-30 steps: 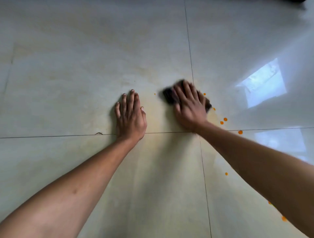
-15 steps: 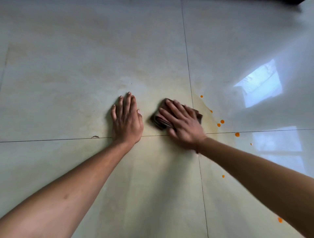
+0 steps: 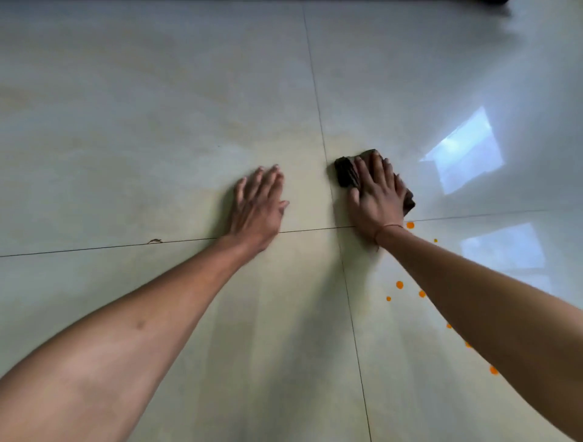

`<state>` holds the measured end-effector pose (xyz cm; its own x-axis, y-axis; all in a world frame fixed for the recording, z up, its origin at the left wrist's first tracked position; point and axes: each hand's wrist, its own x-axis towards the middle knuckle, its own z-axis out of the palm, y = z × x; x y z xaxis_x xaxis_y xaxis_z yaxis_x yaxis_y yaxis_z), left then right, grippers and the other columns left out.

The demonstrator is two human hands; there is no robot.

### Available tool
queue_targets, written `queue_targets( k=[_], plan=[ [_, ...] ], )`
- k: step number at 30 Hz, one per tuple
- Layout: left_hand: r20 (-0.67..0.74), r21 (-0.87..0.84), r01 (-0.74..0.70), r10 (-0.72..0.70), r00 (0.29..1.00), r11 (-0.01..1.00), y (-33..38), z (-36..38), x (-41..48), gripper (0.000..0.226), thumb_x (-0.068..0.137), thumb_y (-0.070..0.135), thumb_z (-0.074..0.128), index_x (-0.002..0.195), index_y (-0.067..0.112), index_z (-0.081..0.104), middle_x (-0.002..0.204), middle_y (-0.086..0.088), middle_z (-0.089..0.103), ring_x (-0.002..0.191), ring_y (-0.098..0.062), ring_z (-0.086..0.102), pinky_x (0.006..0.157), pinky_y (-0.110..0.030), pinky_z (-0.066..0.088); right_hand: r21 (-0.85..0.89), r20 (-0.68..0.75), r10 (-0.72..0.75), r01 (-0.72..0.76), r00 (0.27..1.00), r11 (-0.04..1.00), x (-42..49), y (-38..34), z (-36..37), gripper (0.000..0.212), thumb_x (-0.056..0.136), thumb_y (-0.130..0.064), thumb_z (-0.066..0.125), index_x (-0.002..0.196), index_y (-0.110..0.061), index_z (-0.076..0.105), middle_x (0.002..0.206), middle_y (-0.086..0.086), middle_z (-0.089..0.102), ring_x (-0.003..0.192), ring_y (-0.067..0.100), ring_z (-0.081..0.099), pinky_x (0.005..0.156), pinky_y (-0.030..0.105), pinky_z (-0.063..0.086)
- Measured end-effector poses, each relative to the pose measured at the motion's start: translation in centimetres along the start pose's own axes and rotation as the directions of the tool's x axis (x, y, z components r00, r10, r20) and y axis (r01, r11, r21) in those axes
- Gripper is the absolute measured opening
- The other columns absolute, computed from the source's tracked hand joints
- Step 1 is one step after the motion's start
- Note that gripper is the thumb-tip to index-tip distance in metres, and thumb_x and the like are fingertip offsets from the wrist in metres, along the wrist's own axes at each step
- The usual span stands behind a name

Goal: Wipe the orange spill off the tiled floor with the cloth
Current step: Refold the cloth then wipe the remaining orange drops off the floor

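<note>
My right hand (image 3: 375,195) presses flat, fingers straight, on a dark brown folded cloth (image 3: 345,172) lying on the glossy pale tiled floor (image 3: 157,126), just right of a vertical grout line. The cloth shows beyond my fingertips and at the right of my palm. Orange spill drops (image 3: 399,285) dot the tile near and under my right forearm, one drop (image 3: 410,225) close to my wrist. My left hand (image 3: 260,205) lies flat on the floor, fingers straight, left of the grout line, holding nothing.
Grout lines cross between my hands. A small dark chip (image 3: 154,241) marks the horizontal line at the left. Bright window reflections (image 3: 463,151) shine on the tiles at the right. A dark object (image 3: 492,1) sits at the top right edge.
My right hand slid the cloth away and to the right, across the vertical grout line. Orange drops above the horizontal grout line are gone. My left hand stayed planted.
</note>
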<state>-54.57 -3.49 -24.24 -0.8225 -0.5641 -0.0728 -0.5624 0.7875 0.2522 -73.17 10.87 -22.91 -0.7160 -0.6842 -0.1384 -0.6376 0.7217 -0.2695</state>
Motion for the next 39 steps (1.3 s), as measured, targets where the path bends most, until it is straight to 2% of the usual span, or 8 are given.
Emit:
queue_targets(
  k=[5,10,16,20,26,31,35,39],
  plan=[
    [0.021,-0.051,-0.066,0.067,0.998,0.996,6.0,1.5,0.3,0.060,0.092,0.038,0.033,0.146,0.012,0.034,0.157,-0.002,0.028,0.144,-0.025,0.022,0.114,-0.047,0.014,-0.035,0.111,-0.341,0.346,0.934,0.937,-11.2,5.7,0.3,0.068,0.084,-0.041,0.036,0.150,-0.038,0.023,0.162,-0.002,0.009,0.148,0.019,0.006,0.116,0.043,0.012],
    [-0.029,-0.010,-0.029,0.029,0.999,1.000,7.0,2.6,1.0,0.062,0.089,0.040,0.032,0.144,0.012,0.037,0.155,-0.002,0.032,0.142,-0.027,0.026,0.113,-0.048,0.016,-0.016,-0.029,0.105,-0.106,0.994,0.994,-1.5,6.4,-1.5,0.066,0.084,-0.041,0.033,0.149,-0.033,0.025,0.162,0.003,0.011,0.148,0.023,0.009,0.117,0.046,0.011],
    [-0.038,0.004,-0.026,0.026,0.999,1.000,7.0,2.4,1.2,0.061,0.089,0.041,0.032,0.143,0.013,0.038,0.154,-0.003,0.033,0.142,-0.028,0.027,0.112,-0.049,0.018,-0.004,0.112,-0.354,0.357,0.928,0.934,-15.8,9.2,0.0,0.067,0.084,-0.039,0.040,0.149,-0.036,0.027,0.161,0.002,0.013,0.148,0.024,0.010,0.113,0.047,0.018],
    [-0.037,0.009,-0.040,0.040,0.999,0.999,7.0,2.7,1.1,0.060,0.090,0.040,0.034,0.144,0.012,0.035,0.156,-0.003,0.029,0.143,-0.027,0.023,0.114,-0.049,0.015,0.015,-0.028,0.177,-0.176,0.984,0.984,-6.4,10.2,-1.9,0.065,0.085,-0.042,0.033,0.149,-0.036,0.025,0.162,0.001,0.009,0.148,0.022,0.007,0.115,0.043,0.010],
    [-0.062,0.009,-0.048,0.048,0.997,0.999,7.7,2.2,0.7,0.063,0.089,0.038,0.036,0.146,0.010,0.032,0.157,-0.006,0.025,0.145,-0.027,0.018,0.115,-0.050,0.011,0.002,0.092,-0.202,0.203,0.975,0.979,-20.6,9.1,0.6,0.069,0.084,-0.040,0.039,0.151,-0.035,0.023,0.162,0.001,0.007,0.149,0.021,0.002,0.117,0.044,0.011],
    [-0.013,-0.070,-0.284,0.284,0.959,0.956,13.8,2.8,0.2,0.063,0.089,0.036,0.037,0.146,0.010,0.032,0.157,-0.004,0.026,0.145,-0.024,0.019,0.115,-0.046,0.010,0.050,-0.046,0.320,-0.318,0.946,0.947,-11.7,9.8,-1.1,0.067,0.084,-0.042,0.030,0.150,-0.034,0.023,0.162,0.003,0.008,0.148,0.023,0.006,0.117,0.045,0.009],
    [0.060,-0.119,-0.276,0.285,0.957,0.954,17.0,4.3,1.3,0.059,0.095,0.036,0.040,0.148,0.013,0.028,0.159,-0.001,0.021,0.146,-0.022,0.015,0.115,-0.042,0.008,-0.010,0.040,-0.048,0.048,0.998,0.999,-22.8,8.2,1.3,0.069,0.085,-0.041,0.039,0.151,-0.035,0.022,0.162,-0.001,0.004,0.148,0.019,-0.002,0.117,0.040,0.006],
    [0.049,-0.111,-0.243,0.250,0.967,0.964,17.3,5.0,0.9,0.079,0.084,0.061,0.042,0.147,0.015,0.029,0.159,0.001,0.021,0.147,-0.020,0.011,0.117,-0.045,0.004,-0.019,-0.020,0.190,-0.191,0.982,0.982,-20.0,15.9,-0.9,0.068,0.083,-0.047,0.029,0.150,-0.038,0.021,0.162,-0.001,0.004,0.148,0.020,0.001,0.117,0.043,0.007]
  ],
)
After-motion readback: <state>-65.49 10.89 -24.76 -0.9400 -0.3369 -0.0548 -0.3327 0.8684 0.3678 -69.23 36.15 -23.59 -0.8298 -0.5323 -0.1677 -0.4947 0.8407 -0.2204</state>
